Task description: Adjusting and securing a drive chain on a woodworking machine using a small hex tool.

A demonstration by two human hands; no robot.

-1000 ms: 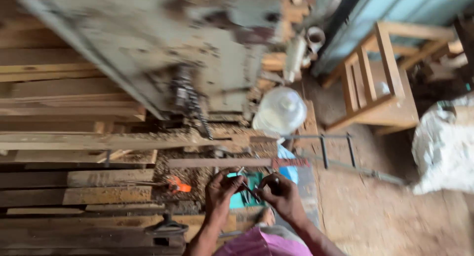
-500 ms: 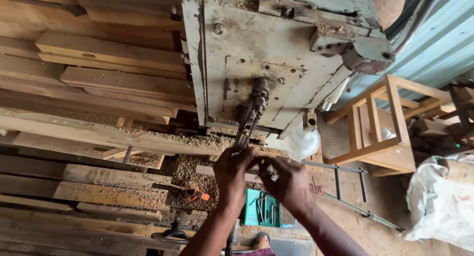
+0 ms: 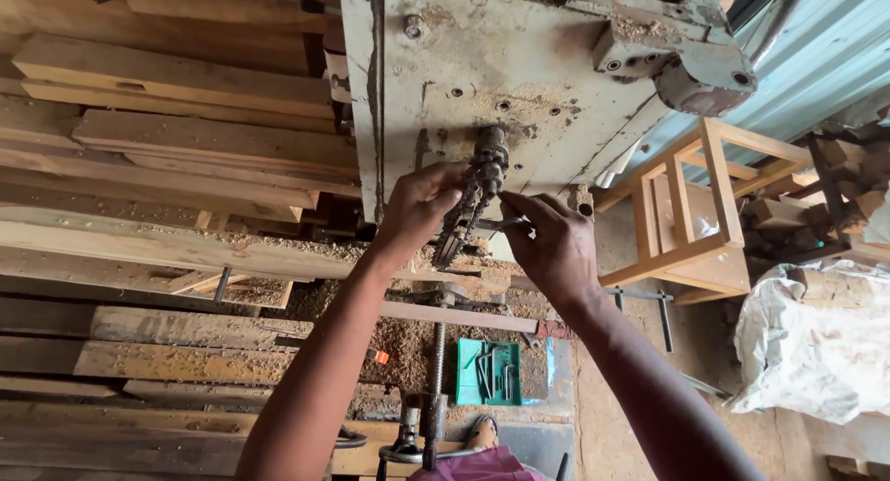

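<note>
The chain cutter (image 3: 477,189) is seen mounted on the grey machine head (image 3: 519,64). It is steadied by the left hand (image 3: 422,203), fingers closed around it, while a small metal tool (image 3: 501,224) is pinched in the right hand (image 3: 552,245)'s grip beside it; adjustment appears unfinished.

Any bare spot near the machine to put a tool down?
Bare dirt floor between the green tool tray and the white sack. Crowded: stacked planks on the left, sawdust under both hands at the chain cutter.
</note>
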